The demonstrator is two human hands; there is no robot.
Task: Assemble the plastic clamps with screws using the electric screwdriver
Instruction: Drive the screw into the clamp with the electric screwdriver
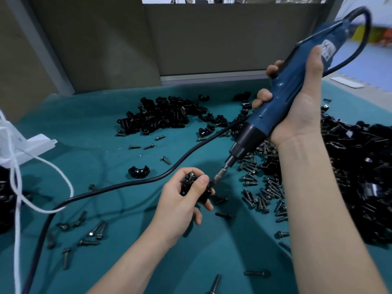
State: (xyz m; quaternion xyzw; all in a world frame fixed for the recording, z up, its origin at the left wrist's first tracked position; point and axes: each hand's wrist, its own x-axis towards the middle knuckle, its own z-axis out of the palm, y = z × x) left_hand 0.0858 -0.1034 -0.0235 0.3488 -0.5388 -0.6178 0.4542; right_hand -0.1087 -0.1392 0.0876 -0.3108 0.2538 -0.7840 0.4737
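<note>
At the far left a white cord (17, 181) hangs in loops over the counter (101, 124), which carries a teal cover, and a white plastic piece (31, 145) lies beside it. To the left of the left hand's fingers (202, 181), dark loose screws (95, 230) are scattered on the cover. A black cable (127, 183) crosses the counter in a long curve and passes just behind these fingers. One single clamp half (139, 171), black and arch-shaped, lies beyond the cable, and far beyond it sits a heap of clamp halves (161, 115), all of the same glossy black.

The left hand (180, 204) holds the clamp (194, 187) over the middle of the counter. Its fingers are curled around the part and the thumb presses on the top. The clamp is black shiny plastic with a screw head showing at the upper end; the fingers hide most of it.

The metal bit (220, 175) reaches the clamp's right side, just beside the thumb tip. The electric screwdriver (282, 98) is blue with a black collar and it leans, tip down toward the left. The right hand (301, 102) wraps its fingers (263, 97) tightly around the body. Below them lies a pile of screws (261, 187), and at the far right a large heap of black parts (360, 177).
</note>
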